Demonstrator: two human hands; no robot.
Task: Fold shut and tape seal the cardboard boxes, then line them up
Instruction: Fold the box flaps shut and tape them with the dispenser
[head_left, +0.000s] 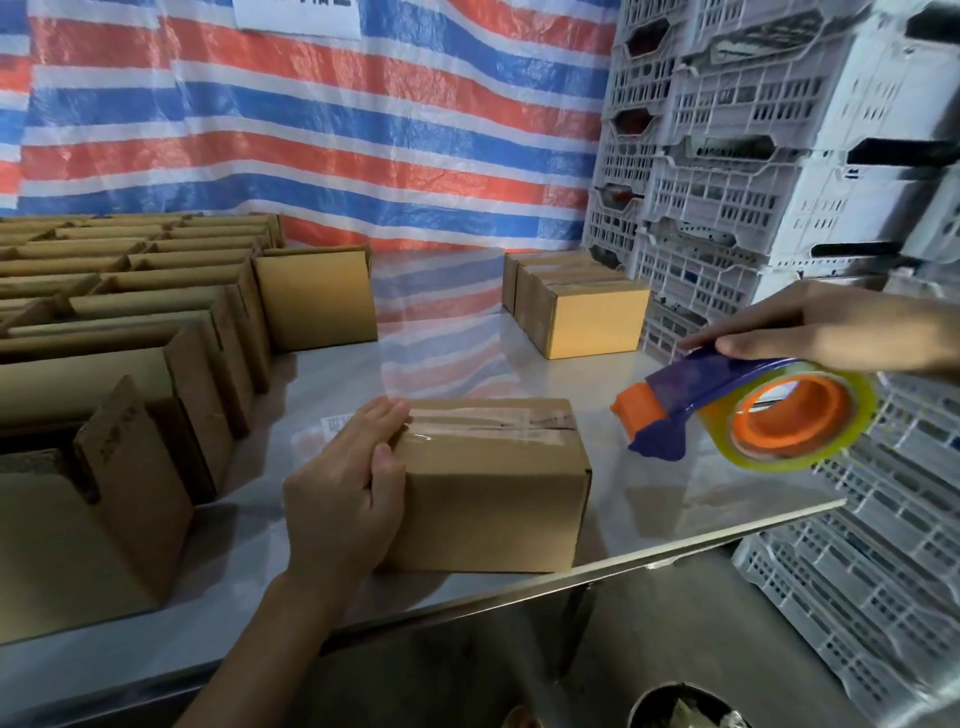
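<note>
A small cardboard box (498, 499) lies near the front edge of the steel table (675, 499), its top flaps folded down with clear tape along the seam. My left hand (345, 488) grips the box's left end, fingers over the top. My right hand (831, 327) holds a blue and orange tape dispenser (748, 415) with a roll of clear tape, in the air to the right of the box and apart from it. A row of closed boxes (582, 306) stands at the back right of the table.
Several open, unsealed boxes (130, 332) crowd the table's left side. White plastic crates (779, 156) are stacked at the right, with more (883, 561) below the table edge. A striped tarp (311, 130) hangs behind. A metal pot (685, 706) sits below.
</note>
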